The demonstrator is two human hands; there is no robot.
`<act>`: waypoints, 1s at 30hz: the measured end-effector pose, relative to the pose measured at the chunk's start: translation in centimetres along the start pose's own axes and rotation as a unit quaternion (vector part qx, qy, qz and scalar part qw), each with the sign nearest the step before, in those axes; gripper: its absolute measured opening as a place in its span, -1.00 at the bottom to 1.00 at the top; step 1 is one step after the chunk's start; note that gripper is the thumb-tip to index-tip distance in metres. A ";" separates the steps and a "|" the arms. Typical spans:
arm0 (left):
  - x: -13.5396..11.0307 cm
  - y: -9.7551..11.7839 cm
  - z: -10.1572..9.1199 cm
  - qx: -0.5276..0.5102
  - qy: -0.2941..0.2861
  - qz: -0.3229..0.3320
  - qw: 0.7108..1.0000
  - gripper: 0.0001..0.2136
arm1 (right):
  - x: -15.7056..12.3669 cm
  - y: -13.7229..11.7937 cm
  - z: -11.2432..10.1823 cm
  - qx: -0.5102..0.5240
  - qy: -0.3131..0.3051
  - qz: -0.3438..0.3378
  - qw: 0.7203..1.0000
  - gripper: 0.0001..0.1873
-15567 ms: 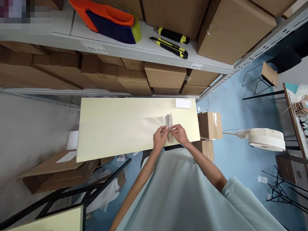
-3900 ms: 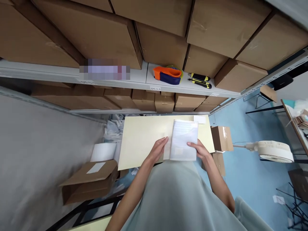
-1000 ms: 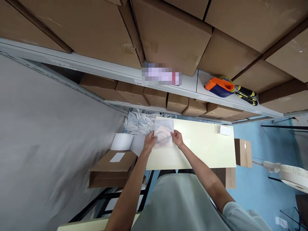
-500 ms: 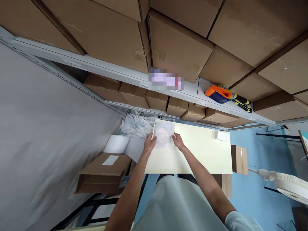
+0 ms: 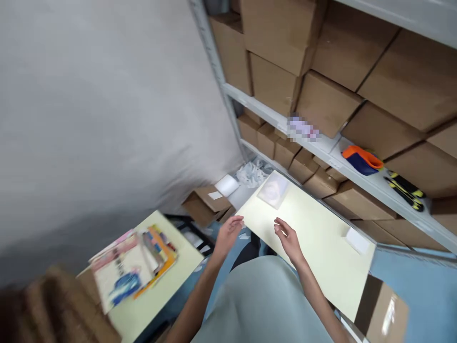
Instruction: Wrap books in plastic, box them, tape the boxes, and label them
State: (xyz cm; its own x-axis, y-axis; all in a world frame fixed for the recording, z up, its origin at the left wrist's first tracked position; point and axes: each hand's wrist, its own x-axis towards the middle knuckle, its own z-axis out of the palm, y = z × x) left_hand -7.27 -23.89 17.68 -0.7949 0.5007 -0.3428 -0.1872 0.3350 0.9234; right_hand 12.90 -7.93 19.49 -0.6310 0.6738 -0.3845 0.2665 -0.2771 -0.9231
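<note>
A flat, pale package with a clear-looking wrap (image 5: 273, 190) lies near the far left corner of the cream table (image 5: 314, 233). Both of my hands are off it. My left hand (image 5: 229, 236) hovers by the table's left front edge, fingers extended and holding nothing. Over the front part of the tabletop is my right hand (image 5: 289, 240), its fingers apart and slightly curled, also without anything in it. A small white block (image 5: 357, 240) sits at the table's right end. Motion blurs the package's details.
On the left, a second table (image 5: 171, 281) bears a stack of colourful books or folders (image 5: 132, 267). Shelves (image 5: 271, 116) full of cardboard boxes rise behind. An orange and blue tool (image 5: 362, 159) rests on one shelf. An open carton (image 5: 207, 205) and white roll (image 5: 227, 186) stand between.
Both hands have let go of the package and drawn back towards my body. The package stays on the table. My view has swung left, bringing the second table into sight.
</note>
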 end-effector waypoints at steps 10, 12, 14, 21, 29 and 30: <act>-18.5 -0.6 -9.5 -0.026 0.238 -0.001 0.971 -0.56 | -7.0 -1.3 9.0 0.005 -0.277 -0.037 0.960 -0.40; -20.3 -0.9 -11.0 -0.038 0.273 0.006 0.961 -0.56 | -8.7 -1.8 11.1 -0.013 -0.323 -0.050 0.945 -0.45; -21.7 -1.2 -12.1 -0.050 0.296 0.017 0.954 -0.57 | -10.4 -2.3 13.0 -0.033 -0.359 -0.058 0.931 -0.49; -27.5 -3.1 -18.7 -0.059 0.390 0.053 0.917 -0.64 | -16.4 -2.7 22.2 -0.104 -0.455 -0.092 0.879 -0.53; -39.1 -10.1 -33.6 -0.065 0.569 0.013 0.819 -0.58 | -24.2 -0.3 37.6 -0.155 -0.559 -0.115 0.806 -0.51; -40.6 -11.2 -35.2 -0.064 0.585 0.005 0.809 -0.57 | -25.2 0.4 39.4 -0.160 -0.569 -0.117 0.798 -0.51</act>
State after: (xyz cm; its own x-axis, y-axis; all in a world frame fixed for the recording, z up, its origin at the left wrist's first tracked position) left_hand 6.80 -76.10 27.33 -0.7846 -0.6200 -0.0074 -0.1765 0.2119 0.9612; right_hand 0.15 -52.00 28.64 -0.8955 -0.4273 -0.1244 0.1014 0.0762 -0.9919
